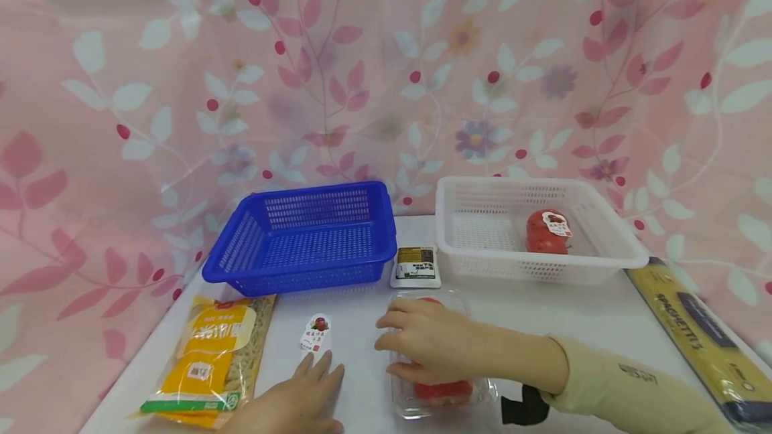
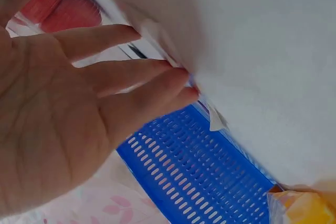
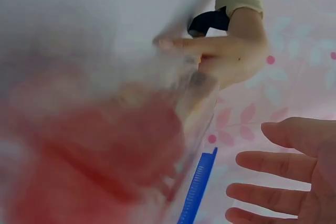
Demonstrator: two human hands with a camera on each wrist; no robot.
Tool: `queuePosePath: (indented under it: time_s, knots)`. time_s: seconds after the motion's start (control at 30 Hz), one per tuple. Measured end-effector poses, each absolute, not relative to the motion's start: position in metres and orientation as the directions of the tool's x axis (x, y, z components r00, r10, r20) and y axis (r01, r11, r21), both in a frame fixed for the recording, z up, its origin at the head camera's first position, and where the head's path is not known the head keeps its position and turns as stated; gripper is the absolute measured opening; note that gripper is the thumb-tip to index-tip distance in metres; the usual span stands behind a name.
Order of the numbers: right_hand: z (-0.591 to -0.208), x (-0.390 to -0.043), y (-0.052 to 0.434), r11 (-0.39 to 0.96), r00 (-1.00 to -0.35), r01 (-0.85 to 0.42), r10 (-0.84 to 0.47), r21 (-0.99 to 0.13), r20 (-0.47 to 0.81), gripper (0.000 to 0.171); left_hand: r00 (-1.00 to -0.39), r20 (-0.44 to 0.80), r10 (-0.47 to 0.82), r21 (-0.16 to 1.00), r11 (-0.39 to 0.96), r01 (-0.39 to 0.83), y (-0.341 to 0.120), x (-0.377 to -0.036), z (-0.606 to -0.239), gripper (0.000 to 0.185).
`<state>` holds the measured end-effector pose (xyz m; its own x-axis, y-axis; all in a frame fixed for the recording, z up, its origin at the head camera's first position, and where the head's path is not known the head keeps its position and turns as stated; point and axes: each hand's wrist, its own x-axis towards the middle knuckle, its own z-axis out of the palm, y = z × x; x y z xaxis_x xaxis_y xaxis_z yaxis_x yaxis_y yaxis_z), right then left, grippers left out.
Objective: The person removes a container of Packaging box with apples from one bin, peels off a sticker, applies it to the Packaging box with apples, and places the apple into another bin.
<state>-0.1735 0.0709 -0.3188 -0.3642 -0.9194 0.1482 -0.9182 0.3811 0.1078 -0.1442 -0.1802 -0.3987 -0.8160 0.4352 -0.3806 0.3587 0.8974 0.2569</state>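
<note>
A clear plastic box [image 1: 405, 407] with red tomatoes [image 1: 443, 390] inside stands at the front middle in the head view. My right hand [image 1: 431, 343] hovers across its top with fingers spread; in the right wrist view the fingers [image 3: 273, 163] look nearly straight. On the table to the left lies a white label [image 1: 316, 333] with a tomato picture. The left hand [image 1: 298, 399] lies palm down with its fingertips right at the label's lower edge. In the left wrist view those fingers [image 2: 131, 74] are extended, and a label corner [image 2: 216, 120] lifts off the surface.
Behind are a blue basket [image 1: 220, 274] and a white basket [image 1: 543, 258] holding a labelled pack of tomatoes [image 1: 545, 236]. Between them lies a small white packet [image 1: 416, 266]. A yellow pasta bag [image 1: 208, 360] lies left, a spaghetti pack [image 1: 693, 337] right, a black object [image 1: 525, 408] by the right sleeve.
</note>
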Motion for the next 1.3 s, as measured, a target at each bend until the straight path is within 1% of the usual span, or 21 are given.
queuePosePath:
  time_s: [0.07, 0.1, 0.17, 0.23, 0.3, 0.33, 0.4, 0.47, 0.57, 0.63, 0.67, 0.73, 0.8, 0.87, 0.9, 0.97, 1.13, 1.2, 1.3]
  knots:
    - [-0.316, -0.182, 0.059, 0.379, -0.368, -0.917, -0.924, 0.124, 0.107, 0.026, -0.798, -0.36, 0.483, 0.236, 0.875, 0.423, -0.179, -0.146, -0.4, 0.071]
    - [-0.315, -0.186, 0.053, 0.378, -0.37, -0.917, -0.925, 0.128, 0.088, 0.027, -0.8, -0.343, 0.493, 0.224, 0.87, 0.44, -0.179, -0.147, -0.399, 0.069]
    - [-0.312, -0.192, 0.045, 0.379, -0.375, -0.918, -0.926, 0.115, 0.053, 0.027, -0.826, -0.311, 0.471, 0.198, 0.882, 0.428, -0.178, -0.151, -0.399, 0.062]
    - [-0.31, -0.195, 0.04, 0.385, -0.384, -0.919, -0.923, 0.084, 0.028, 0.028, -0.872, -0.273, 0.407, 0.171, 0.912, 0.372, -0.179, -0.154, -0.4, 0.06]
    - [-0.309, -0.196, 0.037, 0.389, -0.389, -0.92, -0.921, 0.052, 0.013, 0.028, -0.917, -0.251, 0.311, 0.178, 0.946, 0.272, -0.182, -0.157, -0.4, 0.065]
    - [-0.308, -0.196, 0.037, 0.387, -0.387, -0.921, -0.922, 0.043, 0.007, 0.028, -0.931, -0.241, 0.275, 0.179, 0.955, 0.236, -0.183, -0.158, -0.401, 0.067]
    - [-0.307, -0.196, 0.038, 0.38, -0.38, -0.924, -0.925, 0.038, 0.002, 0.028, -0.947, -0.217, 0.239, 0.179, 0.963, 0.202, -0.187, -0.16, -0.401, 0.072]
    - [-0.307, -0.195, 0.039, 0.375, -0.375, -0.926, -0.927, 0.032, 0.005, 0.027, -0.947, -0.174, 0.272, 0.187, 0.953, 0.239, -0.189, -0.16, -0.402, 0.068]
    - [-0.305, -0.195, 0.04, 0.384, -0.384, -0.923, -0.923, 0.013, 0.01, 0.027, -0.919, -0.048, 0.392, 0.205, 0.904, 0.375, -0.192, -0.16, -0.404, 0.044]
    - [-0.304, -0.196, 0.041, 0.394, -0.394, -0.919, -0.919, -0.004, 0.012, 0.028, -0.876, 0.049, 0.48, 0.202, 0.854, 0.479, -0.192, -0.161, -0.406, 0.029]
    - [-0.303, -0.196, 0.041, 0.399, -0.399, -0.917, -0.917, -0.01, 0.009, 0.028, -0.861, 0.082, 0.502, 0.205, 0.837, 0.508, -0.192, -0.162, -0.406, 0.025]
    - [-0.303, -0.196, 0.041, 0.409, -0.409, -0.912, -0.912, -0.028, 0.001, 0.028, -0.858, 0.098, 0.504, 0.243, 0.824, 0.512, -0.191, -0.164, -0.405, 0.023]
    - [-0.303, -0.196, 0.041, 0.416, -0.416, -0.908, -0.909, -0.045, -0.005, 0.028, -0.874, 0.11, 0.474, 0.296, 0.824, 0.484, -0.19, -0.165, -0.403, 0.029]
    - [-0.304, -0.196, 0.041, 0.429, -0.429, -0.901, -0.903, -0.061, -0.011, 0.029, -0.897, 0.111, 0.427, 0.357, 0.826, 0.437, -0.189, -0.167, -0.4, 0.041]
    - [-0.305, -0.196, 0.041, 0.433, -0.433, -0.899, -0.901, -0.065, -0.007, 0.029, -0.901, 0.124, 0.417, 0.377, 0.82, 0.431, -0.189, -0.167, -0.398, 0.047]
    - [-0.307, -0.198, 0.04, 0.444, -0.445, -0.893, -0.895, -0.07, -0.001, 0.029, -0.887, 0.169, 0.43, 0.403, 0.791, 0.46, -0.188, -0.171, -0.396, 0.053]
    - [-0.308, -0.203, 0.04, 0.493, -0.501, -0.86, -0.865, -0.133, 0.032, 0.031, -0.863, 0.208, 0.46, 0.438, 0.745, 0.502, -0.18, -0.181, -0.389, 0.052]
    - [-0.306, -0.204, 0.041, 0.504, -0.519, -0.848, -0.853, -0.162, 0.064, 0.032, -0.866, 0.229, 0.445, 0.447, 0.742, 0.5, -0.176, -0.182, -0.386, 0.052]
    - [-0.302, -0.207, 0.044, 0.51, -0.538, -0.837, -0.832, -0.196, 0.133, 0.032, -0.862, 0.29, 0.416, 0.476, 0.719, 0.507, -0.169, -0.18, -0.381, 0.056]
